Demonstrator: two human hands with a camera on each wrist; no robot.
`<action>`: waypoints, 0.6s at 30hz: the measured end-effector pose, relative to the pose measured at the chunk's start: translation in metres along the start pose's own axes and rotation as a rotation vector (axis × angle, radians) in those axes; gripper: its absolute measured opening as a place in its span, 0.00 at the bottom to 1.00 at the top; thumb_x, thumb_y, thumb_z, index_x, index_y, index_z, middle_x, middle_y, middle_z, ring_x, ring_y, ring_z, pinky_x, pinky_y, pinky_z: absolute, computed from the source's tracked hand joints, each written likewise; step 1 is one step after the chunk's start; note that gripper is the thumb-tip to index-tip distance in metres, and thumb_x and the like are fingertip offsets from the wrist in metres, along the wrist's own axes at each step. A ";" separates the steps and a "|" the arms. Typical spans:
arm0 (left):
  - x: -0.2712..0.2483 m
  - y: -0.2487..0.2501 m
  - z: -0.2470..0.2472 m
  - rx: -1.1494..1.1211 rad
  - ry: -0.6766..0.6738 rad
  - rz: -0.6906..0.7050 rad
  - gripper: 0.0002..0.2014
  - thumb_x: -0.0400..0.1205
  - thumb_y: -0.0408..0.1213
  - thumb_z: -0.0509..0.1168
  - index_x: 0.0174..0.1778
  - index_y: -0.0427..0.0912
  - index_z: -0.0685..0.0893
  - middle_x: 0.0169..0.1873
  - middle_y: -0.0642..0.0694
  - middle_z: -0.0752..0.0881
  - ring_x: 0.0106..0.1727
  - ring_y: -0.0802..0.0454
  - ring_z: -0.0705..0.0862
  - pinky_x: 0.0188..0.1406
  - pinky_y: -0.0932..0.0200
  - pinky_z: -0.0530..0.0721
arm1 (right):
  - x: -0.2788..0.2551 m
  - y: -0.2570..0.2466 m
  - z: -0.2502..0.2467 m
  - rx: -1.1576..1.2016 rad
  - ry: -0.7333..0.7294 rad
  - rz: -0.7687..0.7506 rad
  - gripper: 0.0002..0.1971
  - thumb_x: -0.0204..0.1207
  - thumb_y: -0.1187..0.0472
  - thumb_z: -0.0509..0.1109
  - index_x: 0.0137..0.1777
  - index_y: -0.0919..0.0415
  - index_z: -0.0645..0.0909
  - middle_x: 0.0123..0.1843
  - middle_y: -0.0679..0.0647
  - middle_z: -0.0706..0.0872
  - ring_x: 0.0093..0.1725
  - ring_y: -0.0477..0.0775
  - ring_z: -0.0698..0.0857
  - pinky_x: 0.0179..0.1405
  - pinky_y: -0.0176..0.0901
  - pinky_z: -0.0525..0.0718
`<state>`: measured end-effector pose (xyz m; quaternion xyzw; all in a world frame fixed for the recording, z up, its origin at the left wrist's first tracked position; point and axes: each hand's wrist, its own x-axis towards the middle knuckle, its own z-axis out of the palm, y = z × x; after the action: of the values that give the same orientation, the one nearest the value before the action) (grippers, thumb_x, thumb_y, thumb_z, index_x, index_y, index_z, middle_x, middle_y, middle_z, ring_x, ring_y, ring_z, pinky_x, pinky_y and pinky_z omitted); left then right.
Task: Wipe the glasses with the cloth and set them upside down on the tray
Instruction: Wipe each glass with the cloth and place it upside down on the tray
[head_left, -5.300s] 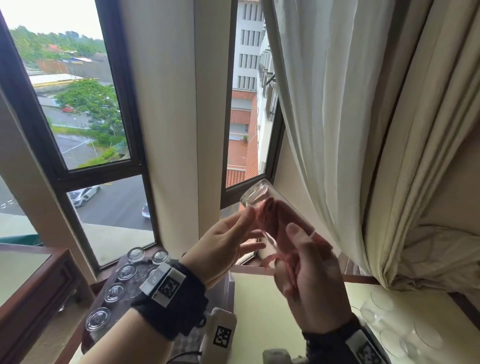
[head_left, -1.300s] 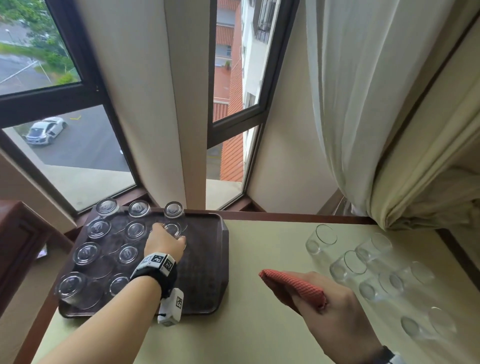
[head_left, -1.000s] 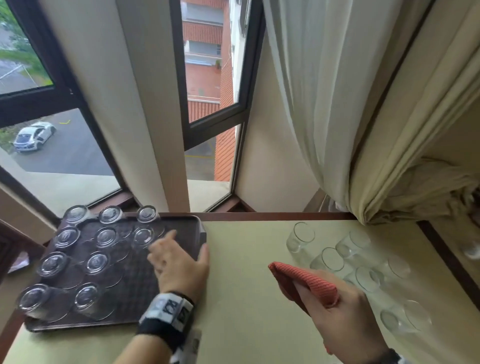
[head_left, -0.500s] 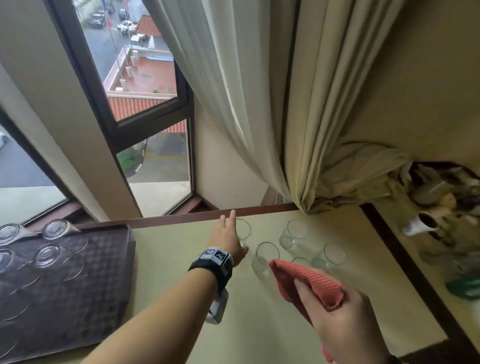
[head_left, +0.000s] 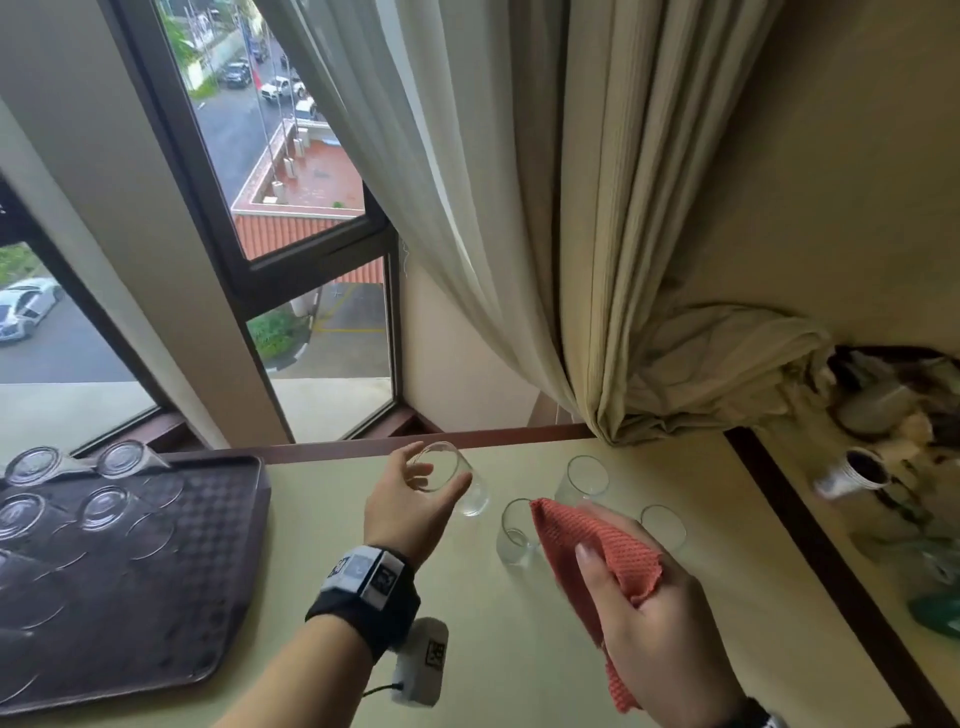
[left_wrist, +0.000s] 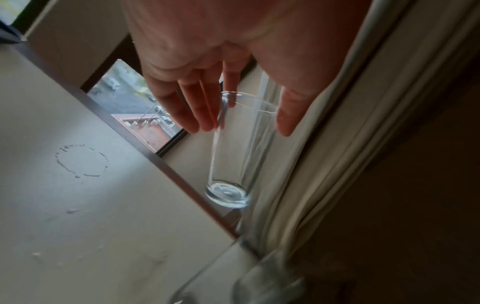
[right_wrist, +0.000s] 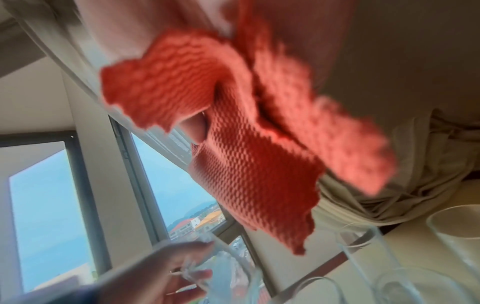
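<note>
Gripping an empty upright glass (head_left: 451, 480) at centre frame with left hand (head_left: 410, 512), clutching red cloth (head_left: 587, 545) in right hand (head_left: 660, 623); inverted glasses (head_left: 104, 506) sitting on dark tray (head_left: 171, 623) lower left, pale table (head_left: 519, 649), curtain (head_left: 571, 208) above.

No legible text, brand or number appears. The only markings are square black-and-white coded tags on the wrist strap (head_left: 363, 574) and on the white unit (head_left: 422, 660) hanging just below it.
</note>
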<state>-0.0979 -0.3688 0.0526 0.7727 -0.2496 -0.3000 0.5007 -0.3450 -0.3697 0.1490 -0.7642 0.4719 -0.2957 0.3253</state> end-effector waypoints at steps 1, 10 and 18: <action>-0.011 0.010 -0.016 -0.162 0.006 -0.011 0.38 0.67 0.57 0.86 0.71 0.61 0.78 0.55 0.51 0.93 0.56 0.56 0.91 0.61 0.52 0.88 | 0.001 -0.004 0.004 0.020 0.011 0.009 0.17 0.77 0.41 0.68 0.65 0.38 0.86 0.48 0.31 0.91 0.45 0.36 0.90 0.43 0.34 0.90; -0.092 0.122 -0.127 -0.868 -0.203 -0.006 0.19 0.84 0.54 0.69 0.63 0.45 0.86 0.63 0.45 0.94 0.67 0.49 0.89 0.71 0.44 0.79 | 0.037 -0.124 0.041 0.275 0.081 -0.116 0.24 0.78 0.29 0.62 0.53 0.45 0.88 0.34 0.33 0.89 0.33 0.38 0.88 0.32 0.34 0.83; -0.102 0.149 -0.179 -0.689 -0.172 0.173 0.31 0.93 0.62 0.53 0.76 0.40 0.82 0.69 0.40 0.90 0.73 0.42 0.87 0.78 0.36 0.80 | 0.009 -0.209 0.098 0.321 -0.144 -0.739 0.33 0.90 0.46 0.51 0.90 0.62 0.51 0.91 0.53 0.52 0.90 0.60 0.54 0.87 0.61 0.59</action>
<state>-0.0539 -0.2430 0.2695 0.5064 -0.2397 -0.3869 0.7324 -0.1563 -0.2848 0.2521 -0.8405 0.0895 -0.4084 0.3447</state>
